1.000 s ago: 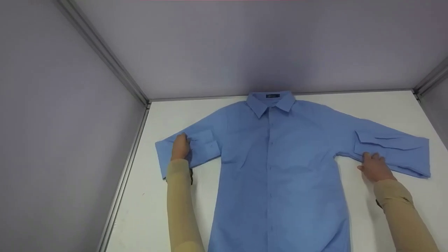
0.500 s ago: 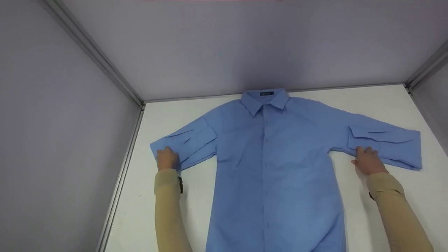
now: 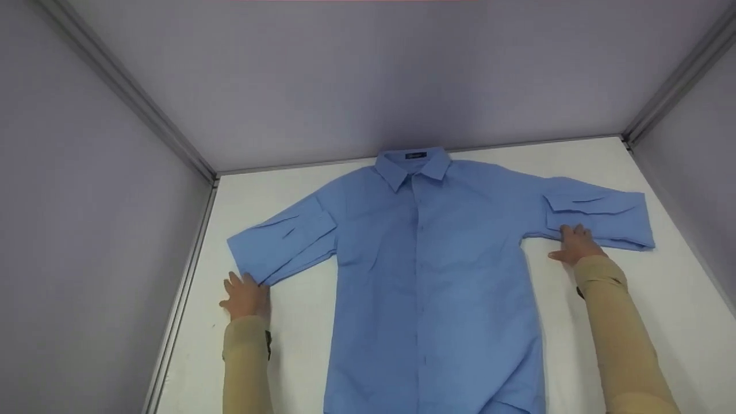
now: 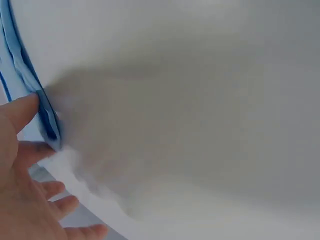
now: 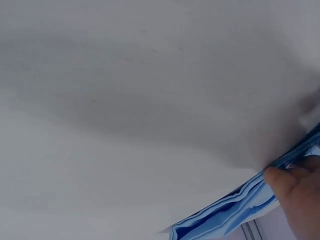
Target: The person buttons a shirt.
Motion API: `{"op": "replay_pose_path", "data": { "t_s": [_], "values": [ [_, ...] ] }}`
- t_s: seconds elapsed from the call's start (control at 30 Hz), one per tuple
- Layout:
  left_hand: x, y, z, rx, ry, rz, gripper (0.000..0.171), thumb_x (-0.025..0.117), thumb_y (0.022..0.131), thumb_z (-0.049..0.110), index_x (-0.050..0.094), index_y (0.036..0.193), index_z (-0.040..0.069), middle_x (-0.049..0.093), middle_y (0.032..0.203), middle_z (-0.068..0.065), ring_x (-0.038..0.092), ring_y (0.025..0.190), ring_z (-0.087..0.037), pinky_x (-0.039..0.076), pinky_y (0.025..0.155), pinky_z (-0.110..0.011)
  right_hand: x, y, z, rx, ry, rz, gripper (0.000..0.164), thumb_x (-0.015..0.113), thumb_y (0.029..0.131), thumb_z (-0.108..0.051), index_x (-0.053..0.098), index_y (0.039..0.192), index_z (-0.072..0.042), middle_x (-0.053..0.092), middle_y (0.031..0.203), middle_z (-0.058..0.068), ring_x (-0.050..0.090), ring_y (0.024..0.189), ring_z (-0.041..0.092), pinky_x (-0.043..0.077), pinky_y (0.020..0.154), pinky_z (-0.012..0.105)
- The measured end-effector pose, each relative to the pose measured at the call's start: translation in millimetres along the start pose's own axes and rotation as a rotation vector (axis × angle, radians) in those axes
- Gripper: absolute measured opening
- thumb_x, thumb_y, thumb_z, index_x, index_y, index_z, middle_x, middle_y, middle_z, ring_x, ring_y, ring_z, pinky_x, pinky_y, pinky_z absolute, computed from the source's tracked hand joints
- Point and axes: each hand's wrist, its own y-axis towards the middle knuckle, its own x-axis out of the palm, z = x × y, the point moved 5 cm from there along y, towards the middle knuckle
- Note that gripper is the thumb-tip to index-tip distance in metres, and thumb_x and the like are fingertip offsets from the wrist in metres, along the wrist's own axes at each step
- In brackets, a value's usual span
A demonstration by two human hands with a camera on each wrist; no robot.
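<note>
A long blue button-up shirt (image 3: 379, 299) lies flat, front up, its collar (image 3: 434, 167) toward the back wall. Both sleeves are folded back on themselves. My left hand (image 3: 244, 296) is at the lower outer corner of the left-side sleeve (image 3: 287, 241). Thumb and index finger pinch that corner in the left wrist view, the other fingers spread apart. Over the lower edge of the right-side sleeve (image 3: 604, 213), my right hand (image 3: 578, 244) grips the layered cloth (image 5: 235, 205). Part of that hand falls outside the right wrist view.
The shirt lies on a white table (image 3: 198, 356). Grey panels stand around it: a back wall (image 3: 322, 80), a left wall (image 3: 75, 230) and a right wall (image 3: 696, 144). The collar is close to the back wall; the shirt's lower end runs out of view.
My left hand has slid down and left from the top of its sleeve to the outer corner. The right-side sleeve has shifted slightly up, my right hand staying on its lower edge.
</note>
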Motion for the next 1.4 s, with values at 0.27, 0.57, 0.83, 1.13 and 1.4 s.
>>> {"op": "replay_pose_path", "data": {
  "t_s": [0.27,0.57,0.83,1.13,1.4],
  "values": [
    [34.2,-9.9,110.2,0.342,-0.236,-0.099,0.055,0.050,0.090,0.027,0.035,0.124,-0.014,0.035,0.125,-0.033,0.036,0.114,-0.043,0.031,0.091,-0.050,2.5,0.0,-33.5,-0.099,-0.194,0.335,0.058,0.063,0.077,-0.003,0.032,0.121,0.018,0.024,0.114,0.047,0.026,0.106,0.059,0.026,0.082,0.064],
    [67.9,-17.0,137.7,0.270,-0.536,-0.346,0.048,0.056,0.084,0.013,0.036,0.117,-0.016,0.046,0.113,-0.034,0.045,0.105,-0.044,0.038,0.085,-0.049,44.1,-10.7,-83.9,-0.023,0.240,0.077,0.065,0.050,0.086,-0.018,0.015,0.127,0.018,0.047,0.100,0.039,0.051,0.088,0.046,0.041,0.075,0.050],
    [75.6,-18.5,106.1,0.206,-0.579,-0.393,0.016,0.052,0.084,0.009,0.053,0.077,-0.005,0.049,0.066,-0.007,0.047,0.057,-0.018,0.041,0.051,-0.031,68.4,-18.9,-84.5,0.022,0.545,0.009,0.064,0.057,0.080,-0.008,0.017,0.122,0.021,0.050,0.075,0.010,0.044,0.057,0.014,0.040,0.056,0.029],
    [72.0,-16.5,96.1,0.266,-0.694,-0.382,0.025,0.051,0.083,0.005,0.039,0.062,0.009,0.035,0.053,0.002,0.035,0.047,-0.010,0.032,0.044,-0.024,62.8,-14.4,-73.4,0.020,0.476,0.212,0.026,0.057,0.081,-0.006,0.052,0.093,0.016,0.053,0.071,0.009,0.046,0.061,0.017,0.041,0.058,0.032],
    [75.5,-29.5,86.1,0.255,-0.663,-0.564,0.012,0.062,0.076,0.009,0.056,0.074,-0.001,0.043,0.057,0.001,0.040,0.050,-0.010,0.036,0.047,-0.024,82.4,-30.0,-86.5,-0.120,0.605,-0.051,0.034,0.064,0.078,-0.017,0.056,0.095,0.012,0.056,0.082,0.007,0.047,0.070,0.017,0.041,0.064,0.029]
  ]
}}
